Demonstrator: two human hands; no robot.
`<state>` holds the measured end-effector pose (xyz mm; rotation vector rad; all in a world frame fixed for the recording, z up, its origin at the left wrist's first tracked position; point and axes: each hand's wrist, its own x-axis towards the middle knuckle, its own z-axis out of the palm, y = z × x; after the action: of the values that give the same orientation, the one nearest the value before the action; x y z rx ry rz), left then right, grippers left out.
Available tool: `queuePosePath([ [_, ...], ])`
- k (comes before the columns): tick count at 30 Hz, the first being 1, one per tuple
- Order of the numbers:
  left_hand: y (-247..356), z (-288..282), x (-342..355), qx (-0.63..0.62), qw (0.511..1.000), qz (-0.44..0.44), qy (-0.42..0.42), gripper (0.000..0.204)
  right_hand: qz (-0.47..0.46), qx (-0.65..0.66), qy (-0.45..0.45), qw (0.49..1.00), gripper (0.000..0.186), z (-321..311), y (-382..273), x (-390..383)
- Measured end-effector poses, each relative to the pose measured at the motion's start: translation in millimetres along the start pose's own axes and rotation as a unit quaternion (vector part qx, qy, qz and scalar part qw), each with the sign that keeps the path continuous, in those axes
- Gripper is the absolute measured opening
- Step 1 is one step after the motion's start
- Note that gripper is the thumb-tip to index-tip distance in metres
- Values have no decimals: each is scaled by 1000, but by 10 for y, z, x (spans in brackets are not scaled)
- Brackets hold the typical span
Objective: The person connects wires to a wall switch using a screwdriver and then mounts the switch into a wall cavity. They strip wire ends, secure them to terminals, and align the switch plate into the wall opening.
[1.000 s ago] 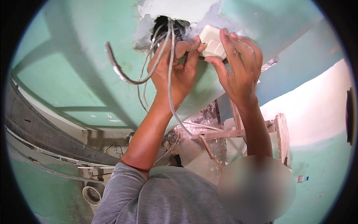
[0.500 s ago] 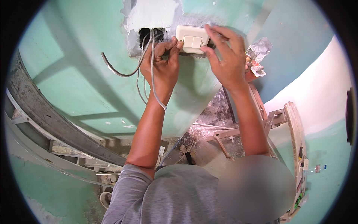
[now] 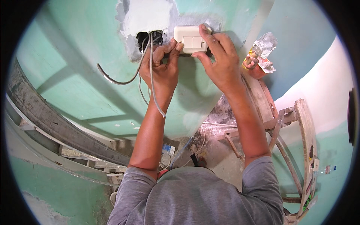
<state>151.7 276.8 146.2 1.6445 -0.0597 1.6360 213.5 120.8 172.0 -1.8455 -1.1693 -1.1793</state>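
Observation:
A cream double light switch (image 3: 192,40) sits against the green wall over a recess. At its left edge, my left hand (image 3: 162,65) is closed, thumb and forefinger pinched by the plate's corner. My right hand (image 3: 222,62) grips the plate from the right, forefinger on the top edge and thumb at the lower edge. Grey cables (image 3: 151,71) hang from a dark wall hole (image 3: 155,37) left of the switch, passing by my left hand. One stiff cable end (image 3: 108,78) curves out to the left. Whatever lies behind the plate is hidden.
To the right, a putty-smeared blade (image 3: 266,44) stands by an orange tub (image 3: 256,72), with finger-like shapes beside it. Wooden framing (image 3: 305,142) rises at right. A long metal ladder-like rail (image 3: 56,123) curves along the left. Below lies a cluttered floor (image 3: 221,150).
My right hand has closed in on the switch plate, its forefinger settling on the top edge. My left hand stays at the plate's left edge. The view has shifted slightly.

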Motion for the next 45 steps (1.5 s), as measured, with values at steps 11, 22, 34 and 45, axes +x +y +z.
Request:
queuePosePath([
  [11,-4,-32,-71,90,994,66,-16,23,45,-85,-16,995,74,-136,-83,79],
  [22,1571,-1311,564,-72,919,102,-374,50,64,-94,-9,993,70,-129,-95,19],
  [34,740,-335,1037,361,722,345,-480,46,85,-77,-19,993,56,-127,-50,60],
  [45,497,-329,890,264,804,366,-388,40,92,4,0,996,75,-197,-247,168],
])
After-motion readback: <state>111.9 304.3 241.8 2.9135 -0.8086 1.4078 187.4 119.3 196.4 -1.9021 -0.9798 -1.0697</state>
